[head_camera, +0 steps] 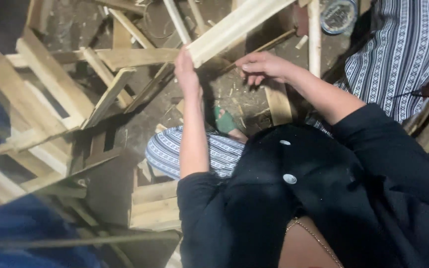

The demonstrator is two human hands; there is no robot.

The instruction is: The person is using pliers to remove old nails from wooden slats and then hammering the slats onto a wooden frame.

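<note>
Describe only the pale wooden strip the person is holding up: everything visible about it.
The wooden strip is a long, pale, light-coloured moulding with lengthwise grooves on its face. It slants from the left hand, which grips its lower end, up and right past the frame's top edge. The right hand sits below, apart from it.

Pale bare-wood slat (234, 25), matt; rough wooden frames (50, 94) around.

Rough woodworking shop: cut wooden slats (125, 57) heaped about, slatted frames (35, 104) stacked, wood chips (239, 101) over dirty concrete floor (125, 134).
</note>
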